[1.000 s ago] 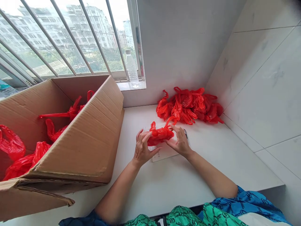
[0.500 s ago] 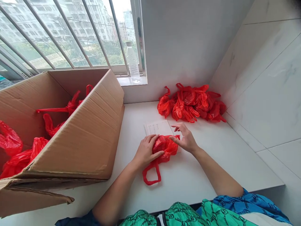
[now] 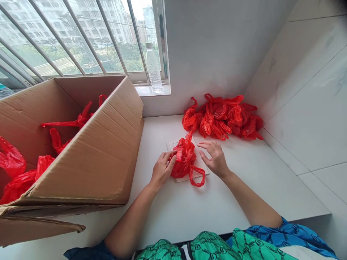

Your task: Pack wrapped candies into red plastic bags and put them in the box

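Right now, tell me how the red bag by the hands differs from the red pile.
The red bag is one bundle; the red pile is several, heaped together. The red bag lies over a notepad, touched by the left hand; the red pile sits by the wall. Both are crinkled plastic.

Daylight enters through the window (image 3: 70, 36) at upper left; the sky there is blown out to white, and the buildings (image 3: 120, 27) outside look pale and hazy. The white surface (image 3: 222, 195) is bright and evenly lit, with faint, soft shadows. Small shiny highlights dot the red bag (image 3: 185, 155). The box (image 3: 89, 155) is darker inside than on its outer side. The plain wall (image 3: 206, 47) is a dim grey, and a soft shadow crosses the tiled wall (image 3: 311, 108). Wide-angle stretching shows toward the edges, and the top right corner darkens.
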The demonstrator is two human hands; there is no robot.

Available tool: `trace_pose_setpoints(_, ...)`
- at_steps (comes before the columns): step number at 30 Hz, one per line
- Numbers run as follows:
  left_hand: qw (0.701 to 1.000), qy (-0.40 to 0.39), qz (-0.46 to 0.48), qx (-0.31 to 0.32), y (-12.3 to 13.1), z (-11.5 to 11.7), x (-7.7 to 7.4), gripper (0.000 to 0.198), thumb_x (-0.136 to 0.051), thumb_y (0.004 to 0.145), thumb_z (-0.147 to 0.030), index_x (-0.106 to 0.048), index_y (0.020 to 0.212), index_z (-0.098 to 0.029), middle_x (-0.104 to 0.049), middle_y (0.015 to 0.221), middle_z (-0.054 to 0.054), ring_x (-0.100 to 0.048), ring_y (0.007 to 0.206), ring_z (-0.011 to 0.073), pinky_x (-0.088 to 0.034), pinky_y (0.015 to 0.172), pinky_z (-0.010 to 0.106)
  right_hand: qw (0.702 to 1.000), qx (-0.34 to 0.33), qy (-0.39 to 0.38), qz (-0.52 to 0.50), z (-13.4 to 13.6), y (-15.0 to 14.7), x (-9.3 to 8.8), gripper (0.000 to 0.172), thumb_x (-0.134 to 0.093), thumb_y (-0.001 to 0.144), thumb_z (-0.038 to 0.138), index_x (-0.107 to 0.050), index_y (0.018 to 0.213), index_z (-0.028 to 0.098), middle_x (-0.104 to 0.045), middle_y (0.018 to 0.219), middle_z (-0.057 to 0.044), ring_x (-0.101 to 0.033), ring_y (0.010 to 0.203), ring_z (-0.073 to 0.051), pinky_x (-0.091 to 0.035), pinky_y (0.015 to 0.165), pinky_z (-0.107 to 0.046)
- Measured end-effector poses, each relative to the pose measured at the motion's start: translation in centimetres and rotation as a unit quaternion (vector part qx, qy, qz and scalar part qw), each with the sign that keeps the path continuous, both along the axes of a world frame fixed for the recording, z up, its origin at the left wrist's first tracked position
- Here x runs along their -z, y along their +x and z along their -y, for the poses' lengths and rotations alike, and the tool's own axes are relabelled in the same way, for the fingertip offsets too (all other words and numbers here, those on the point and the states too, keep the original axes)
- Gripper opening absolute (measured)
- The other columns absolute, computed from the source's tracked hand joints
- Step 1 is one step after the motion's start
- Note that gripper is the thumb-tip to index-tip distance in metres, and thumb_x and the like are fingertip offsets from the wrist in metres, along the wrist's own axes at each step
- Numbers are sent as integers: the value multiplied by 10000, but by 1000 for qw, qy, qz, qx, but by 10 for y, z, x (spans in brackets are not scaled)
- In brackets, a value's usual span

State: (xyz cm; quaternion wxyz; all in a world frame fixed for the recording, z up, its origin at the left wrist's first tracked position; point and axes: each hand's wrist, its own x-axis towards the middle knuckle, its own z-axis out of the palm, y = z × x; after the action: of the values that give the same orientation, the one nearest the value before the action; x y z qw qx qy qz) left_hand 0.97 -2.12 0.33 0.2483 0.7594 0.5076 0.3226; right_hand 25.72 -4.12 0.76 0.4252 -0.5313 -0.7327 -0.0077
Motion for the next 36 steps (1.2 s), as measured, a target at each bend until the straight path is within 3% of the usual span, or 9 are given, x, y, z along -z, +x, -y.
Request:
trace_pose_setpoints(6, 983, 88, -156, -30, -1, -3, 10, 428, -488, 966, -330, -539, 1387, -275, -588, 1211, 101, -580, 1076, 251, -493, 887, 400, 980, -99, -124, 116, 4, -27, 24, 601, -475, 979, 483, -358, 1515, 238, -420, 1544, -121, -344, 1444, -301, -294, 1155, -556)
trace_pose_setpoints(10, 978, 128, -153, -57, -1, -3, 8, 444, -473, 942, -214, -526, 1382, -246, -533, 1366, 126, -533, 1201, 289, -458, 958, 466, 979, -93, -149, 100, 1, -21, 25, 640, -494, 964, 505, -321, 1524, 246, -394, 1555, -133, -349, 1442, -306, -292, 1149, -587)
trace_pose_setpoints(13, 975, 187, -119, 0, 5, 3, 3, 420, -432, 984, -239, -501, 1397, -260, -493, 1451, 96, -461, 1332, 258, -385, 1088, 459, 993, -63, -101, 15, -1, -13, 15, 516, -521, 954, 497, -480, 1391, 225, -544, 1406, -141, -511, 1299, -287, -413, 1072, -491)
trace_pose_setpoints(16, 967, 180, -161, 82, 14, 8, 6, 467, -419, 1010, -330, -421, 1472, -263, -438, 1528, 73, -346, 1444, 254, -247, 1196, 490, 989, -52, -142, -6, 1, -12, 9, 351, -567, 920, 521, -603, 1100, 220, -707, 984, -84, -673, 901, -244, -517, 820, -384)
trace_pose_setpoints(20, 967, 113, -217, 75, 16, 5, 16, 553, -413, 1011, -427, -337, 1528, -247, -400, 1559, 81, -293, 1477, 281, -162, 1211, 571, 952, -97, -281, 78, 6, -11, 7, 259, -667, 842, 479, -561, 839, 242, -637, 675, 26, -582, 576, -166, -406, 560, -266)
trace_pose_setpoints(24, 970, 78, -226, 42, 8, -1, 19, 566, -412, 1006, -468, -335, 1530, -267, -407, 1555, 72, -294, 1473, 300, -148, 1195, 628, 907, -172, -384, 5, 12, 13, -5, 199, -595, 872, 356, -528, 733, 230, -619, 648, 37, -556, 564, -134, -371, 510, -227)
trace_pose_setpoints(29, 971, 89, -219, 32, 5, 0, 10, 580, -437, 991, -492, -372, 1509, -238, -425, 1541, 98, -304, 1463, 325, -155, 1179, 658, 835, -155, -521, -80, 12, 53, -16, 183, -654, 822, 380, -612, 775, 208, -660, 679, -2, -580, 573, -144, -432, 489, -239)
trace_pose_setpoints(33, 965, 174, -194, 27, 17, 7, 0, 516, -430, 1001, -409, -422, 1472, -198, -406, 1547, 120, -319, 1464, 272, -152, 1220, 562, 903, -111, -380, -166, 6, 42, -13, 362, -577, 898, 535, -649, 1071, 225, -701, 1049, -55, -663, 864, -187, -551, 765, -331)
trace_pose_setpoints(36, 954, 201, -218, 42, 29, 11, 4, 552, -450, 993, -420, -397, 1496, -200, -369, 1567, 138, -294, 1480, 272, -188, 1223, 517, 953, -100, -261, -119, 3, 13, -1, 440, -526, 941, 508, -573, 1290, 245, -600, 1344, -90, -611, 1156, -237, -517, 950, -403)
